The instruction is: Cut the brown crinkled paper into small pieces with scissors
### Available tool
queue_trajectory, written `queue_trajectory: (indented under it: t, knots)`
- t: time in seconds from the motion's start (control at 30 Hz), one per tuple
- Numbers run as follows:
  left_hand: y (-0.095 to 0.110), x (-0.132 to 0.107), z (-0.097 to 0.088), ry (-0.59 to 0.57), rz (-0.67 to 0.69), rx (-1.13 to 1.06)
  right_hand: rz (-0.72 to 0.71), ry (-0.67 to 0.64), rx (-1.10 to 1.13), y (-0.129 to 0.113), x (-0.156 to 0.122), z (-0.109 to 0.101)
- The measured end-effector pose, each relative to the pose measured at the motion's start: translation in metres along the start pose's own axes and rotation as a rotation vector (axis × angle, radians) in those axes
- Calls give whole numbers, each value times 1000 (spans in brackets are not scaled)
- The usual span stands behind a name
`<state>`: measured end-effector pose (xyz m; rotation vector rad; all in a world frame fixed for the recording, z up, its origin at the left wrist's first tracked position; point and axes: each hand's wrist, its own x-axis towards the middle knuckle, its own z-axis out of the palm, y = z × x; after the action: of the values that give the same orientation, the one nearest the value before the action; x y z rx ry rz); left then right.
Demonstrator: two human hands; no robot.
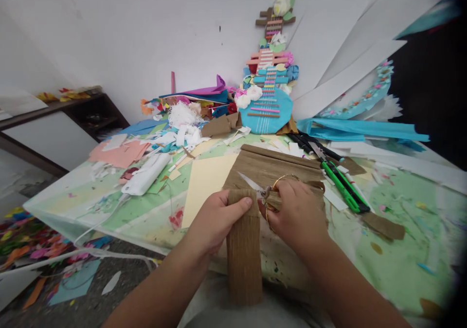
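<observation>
My left hand [219, 218] pinches the top of a folded brown crepe paper strip [244, 260], thumb across its front. The strip hangs down over the table's near edge toward my lap. In my right hand [297, 209] is a pair of scissors [260, 189] with gold handles, fingers in the loops. Its blades point left, just above the strip's top end, and look parted. Behind both hands a wider sheet of brown crepe paper [255, 165] lies on the table. A cream sheet of paper [206, 179] sits to its left.
A green utility knife [343, 184] and black markers [304, 145] lie at the right. Paper guitars [268, 111] lean on the wall. A white power strip [148, 174] with a trailing cord is at the left, near paper scraps [182, 136]. Blue paper [361, 129] lies back right.
</observation>
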<state>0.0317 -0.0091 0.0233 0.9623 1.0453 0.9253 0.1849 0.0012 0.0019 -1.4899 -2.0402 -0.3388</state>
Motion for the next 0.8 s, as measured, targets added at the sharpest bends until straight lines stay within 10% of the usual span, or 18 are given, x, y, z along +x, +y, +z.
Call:
queue_trajectory:
  t: [0.8]
  knots:
    - [5, 0, -14, 21, -67, 96, -12, -30, -121, -5, -5, 1]
